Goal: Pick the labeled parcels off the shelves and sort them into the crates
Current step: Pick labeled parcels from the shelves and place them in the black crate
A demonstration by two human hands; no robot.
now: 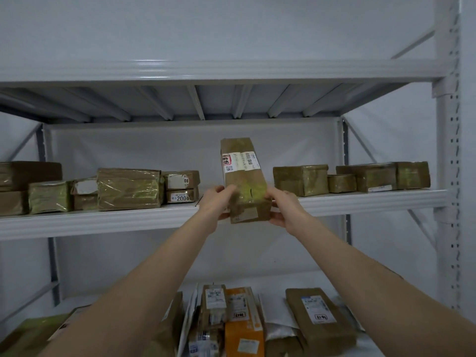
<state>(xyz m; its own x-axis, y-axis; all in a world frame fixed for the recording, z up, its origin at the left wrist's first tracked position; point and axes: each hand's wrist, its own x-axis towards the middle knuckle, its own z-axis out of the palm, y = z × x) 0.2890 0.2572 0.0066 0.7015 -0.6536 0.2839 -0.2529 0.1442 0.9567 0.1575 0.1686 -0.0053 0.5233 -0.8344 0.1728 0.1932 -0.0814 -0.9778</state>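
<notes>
While the tall taped parcel (pixel 242 176) at frame centre is gripped at its lower end by left hand (pixel 217 202) and right hand (pixel 284 211), it is judged stiff, light, slippery-taped.

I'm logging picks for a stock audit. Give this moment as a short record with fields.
held: long brown parcel, upright, white label on upper part
left hand: grips the parcel's lower left side
right hand: grips its lower right side
position: in front of the middle shelf
middle shelf: brown parcels either side
lower shelf: other parcels, one orange parcel
crates: not in view
</notes>
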